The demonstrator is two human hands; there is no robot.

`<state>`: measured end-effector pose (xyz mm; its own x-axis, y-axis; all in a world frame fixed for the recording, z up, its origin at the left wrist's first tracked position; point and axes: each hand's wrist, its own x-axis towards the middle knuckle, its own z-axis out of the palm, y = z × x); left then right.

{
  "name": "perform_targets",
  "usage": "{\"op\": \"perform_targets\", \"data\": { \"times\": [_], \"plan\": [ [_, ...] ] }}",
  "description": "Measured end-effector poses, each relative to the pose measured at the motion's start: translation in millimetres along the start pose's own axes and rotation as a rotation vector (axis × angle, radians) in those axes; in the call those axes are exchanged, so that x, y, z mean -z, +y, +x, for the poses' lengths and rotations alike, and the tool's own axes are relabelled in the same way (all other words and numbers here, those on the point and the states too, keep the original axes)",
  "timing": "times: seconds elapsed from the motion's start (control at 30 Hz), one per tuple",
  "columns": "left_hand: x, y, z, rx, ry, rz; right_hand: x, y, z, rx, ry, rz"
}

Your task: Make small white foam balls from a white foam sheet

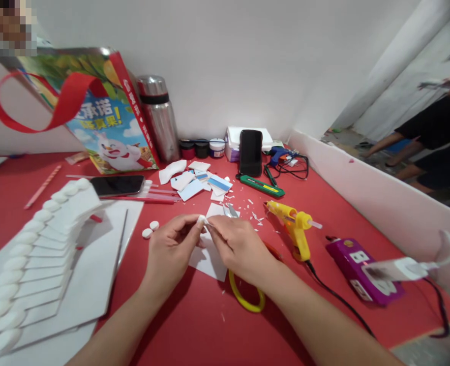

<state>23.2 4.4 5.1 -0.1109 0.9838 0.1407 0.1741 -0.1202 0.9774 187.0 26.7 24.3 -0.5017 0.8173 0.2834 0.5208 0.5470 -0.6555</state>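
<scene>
Near the middle of the table, my left hand [173,246] pinches a small white piece [201,219] between thumb and forefinger. My right hand [240,246] meets it there, its fingertips closed on the piece's right edge. Under my right hand lie yellow-handled scissors [245,301], partly hidden, over a sheet of white card [211,259]. Two small white discs [150,230] rest just left of my left hand. Further left, a curved white stair-like model [53,244], edged with a row of similar discs, stands on a white board [95,284].
White card scraps [194,183] and crumbs are scattered beyond my hands, with a green utility knife [262,186]. On the right sit a yellow glue gun [294,226] and a purple power box [362,269] with cables. A steel flask [159,119], phone [118,185] and gift box [110,117] stand behind.
</scene>
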Motion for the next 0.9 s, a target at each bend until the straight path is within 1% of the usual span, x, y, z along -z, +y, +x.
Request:
{"op": "perform_targets", "data": {
  "times": [0.1,0.2,0.3,0.43,0.5,0.6,0.67,0.73,0.8,0.9],
  "plan": [
    [-0.8,1.9,-1.3,-0.080,0.025,0.044,-0.8,-1.6,-1.1,0.022,0.012,-0.049],
    [-1.8,1.8,-2.6,-0.151,0.045,0.106,-0.8,-2.1,-0.2,-0.020,0.052,0.013],
    [-2.8,1.3,-4.3,-0.195,0.037,0.167,1.0,-1.4,1.3,-0.039,0.065,0.062],
    [-3.2,1.8,-6.9,-0.251,0.016,0.215,3.6,-0.9,1.4,-0.056,0.063,0.049],
    [-3.3,2.1,-8.0,-0.206,0.025,0.189,3.1,-0.9,1.1,-0.048,0.060,0.008],
    [-4.0,2.5,-8.3,-0.071,0.048,0.112,0.3,0.1,0.9,-0.027,0.050,-0.084],
    [-4.8,2.8,-7.7,0.009,0.039,0.053,-1.6,1.0,0.9,-0.003,0.039,-0.134],
    [-5.6,3.0,-7.1,0.036,0.024,0.025,-2.3,1.3,0.7,0.014,0.031,-0.169],
    [-6.1,2.8,-7.1,-0.011,0.033,0.066,-1.8,0.8,0.5,0.014,0.028,-0.186],
    [-6.2,1.2,-8.4,-0.195,0.063,0.234,-1.1,-0.5,0.4,-0.001,0.017,-0.173]
  ]
}}
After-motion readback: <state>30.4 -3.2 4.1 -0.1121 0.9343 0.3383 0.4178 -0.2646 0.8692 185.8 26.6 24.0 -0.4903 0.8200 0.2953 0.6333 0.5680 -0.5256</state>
